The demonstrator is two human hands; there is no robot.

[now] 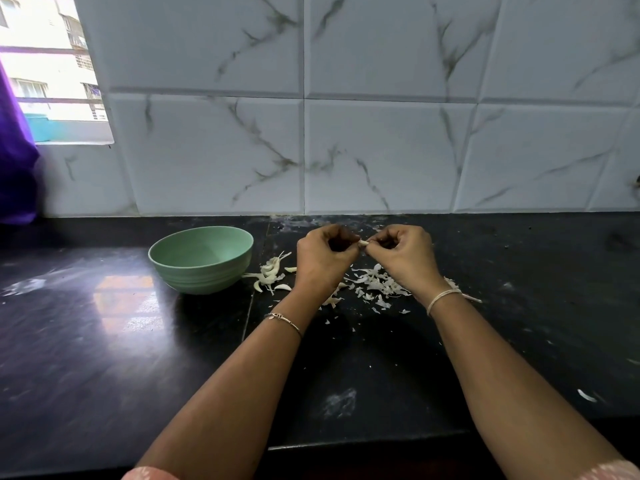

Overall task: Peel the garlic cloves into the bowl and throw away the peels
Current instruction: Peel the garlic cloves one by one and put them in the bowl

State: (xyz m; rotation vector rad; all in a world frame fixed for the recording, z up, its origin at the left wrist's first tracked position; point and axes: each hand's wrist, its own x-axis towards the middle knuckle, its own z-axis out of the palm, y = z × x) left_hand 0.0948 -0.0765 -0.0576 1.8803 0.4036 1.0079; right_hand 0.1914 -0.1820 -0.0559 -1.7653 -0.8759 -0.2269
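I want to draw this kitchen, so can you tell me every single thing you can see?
bowl: one, green, on the counter left of the hands
held clove: one, pale, pinched between both hands
loose cloves: a few, pale, on the counter right of the bowl, mixed with peels
peels: many, white, scattered on the counter below the hands
counter: one, black, shiny
tiles: several, white with grey veins, on the back wall
window: one, bright, top left
cloth: one, purple, left edge
bracelet: one, thin, on the left wrist
thread band: one, pale, on the right wrist
left hand: one, holds the held clove
right hand: one, pinches the same clove
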